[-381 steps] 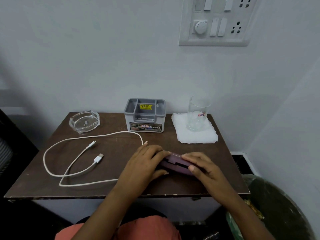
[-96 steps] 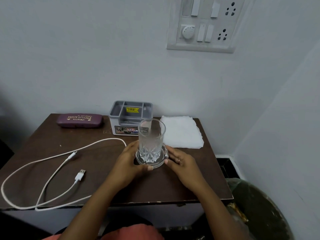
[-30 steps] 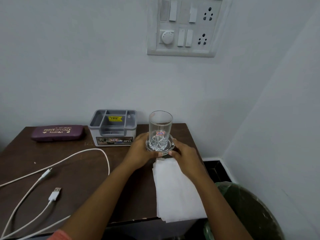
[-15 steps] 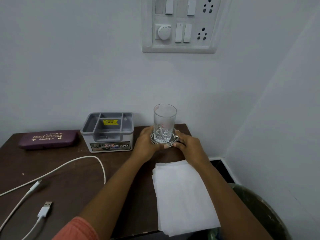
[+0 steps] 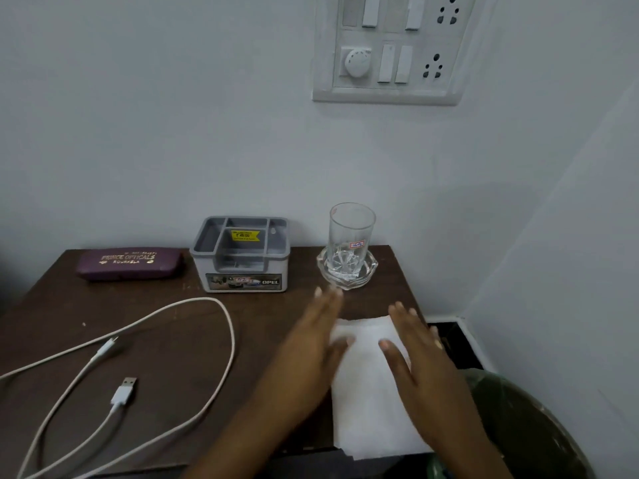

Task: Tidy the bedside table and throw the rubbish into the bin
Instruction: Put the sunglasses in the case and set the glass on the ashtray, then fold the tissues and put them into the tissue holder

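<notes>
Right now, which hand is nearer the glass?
Left. The left hand reaches just short of the glass, fingertips at the near rim of its dish. The right hand is further back and off to the right, over the napkin.

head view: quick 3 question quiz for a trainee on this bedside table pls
1. True or false: the glass stands in the glass dish.
2. Fill in: the grey organiser sits between the purple case and the ____.
3. Short answer: what lies beneath the left hand and the right hand?

Key: 1 true. 2 glass. 3 the white napkin.
</notes>
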Tool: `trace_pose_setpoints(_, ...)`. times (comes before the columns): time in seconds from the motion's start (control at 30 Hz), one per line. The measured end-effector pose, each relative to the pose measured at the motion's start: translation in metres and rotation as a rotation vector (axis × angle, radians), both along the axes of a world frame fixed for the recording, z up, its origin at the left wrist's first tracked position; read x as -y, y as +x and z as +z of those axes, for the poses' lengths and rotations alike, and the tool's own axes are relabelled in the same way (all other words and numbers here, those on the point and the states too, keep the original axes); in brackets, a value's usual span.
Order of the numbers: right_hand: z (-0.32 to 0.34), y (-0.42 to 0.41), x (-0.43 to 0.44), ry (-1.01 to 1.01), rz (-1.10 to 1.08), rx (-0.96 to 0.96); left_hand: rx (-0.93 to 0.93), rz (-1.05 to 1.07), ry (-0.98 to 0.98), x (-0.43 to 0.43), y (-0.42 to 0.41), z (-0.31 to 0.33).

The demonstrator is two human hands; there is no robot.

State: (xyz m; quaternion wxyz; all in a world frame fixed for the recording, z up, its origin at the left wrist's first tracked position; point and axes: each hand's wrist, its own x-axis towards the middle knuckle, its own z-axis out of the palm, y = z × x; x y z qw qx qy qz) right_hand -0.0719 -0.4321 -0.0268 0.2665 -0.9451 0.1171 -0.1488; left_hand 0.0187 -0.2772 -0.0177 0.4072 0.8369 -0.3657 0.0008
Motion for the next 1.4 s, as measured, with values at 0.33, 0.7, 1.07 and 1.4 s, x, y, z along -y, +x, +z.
trace_pose_setpoints(0.33,-0.032,-0.018,-0.041,-0.332,-0.011,-0.208,0.181,0.037,0.564,-0.04,-0.035,-0.037)
trace_pose_setpoints(0.7,-0.029,0.01,-0.091,-0.105,0.071,0.077,0.418,0.213,0.497,-0.079,-0.02,-0.034)
trace_pose_setpoints(1.07,-0.014,0.047,-0.011,0.165,-0.104,0.003,0.102,0.145,0.148,-0.011,-0.024,-0.016)
trace_pose_setpoints(1.4,-0.025,0.047,-0.012,0.196,-0.052,0.193,0.05,0.141,0.083,-0.009,-0.012,-0.033)
